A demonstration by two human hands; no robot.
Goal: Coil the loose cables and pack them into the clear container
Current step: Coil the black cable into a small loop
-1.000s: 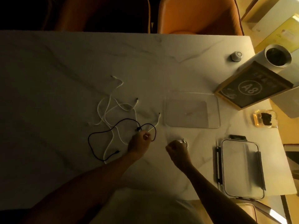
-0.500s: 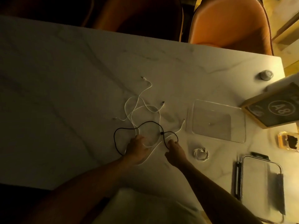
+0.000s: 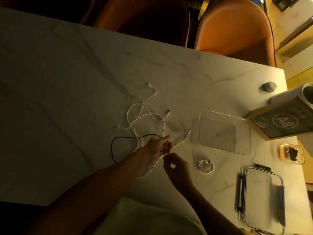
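Note:
A black cable (image 3: 118,139) loops over the marble table (image 3: 67,99), tangled with loose white cables (image 3: 144,116). My left hand (image 3: 155,146) holds one part of the black cable between thumb and fingers. Just below it, my right hand (image 3: 176,165) pinches the black cable's end. A coiled white cable (image 3: 205,165) lies right of my hands. The clear container (image 3: 223,133) stands open and empty further right. Its lid (image 3: 264,199) with black clips lies near the table's front right corner.
A framed dark sign marked A8 (image 3: 284,121) stands at the right edge beside a white cylinder (image 3: 288,94). A small grey knob (image 3: 269,86) and a small clear dish (image 3: 291,153) with something dark in it sit nearby. Two orange chairs (image 3: 237,28) stand behind the table.
Both hands have lifted off the table and come together on the black cable. The black loop is drawn in toward my hands. The camera has shifted a little.

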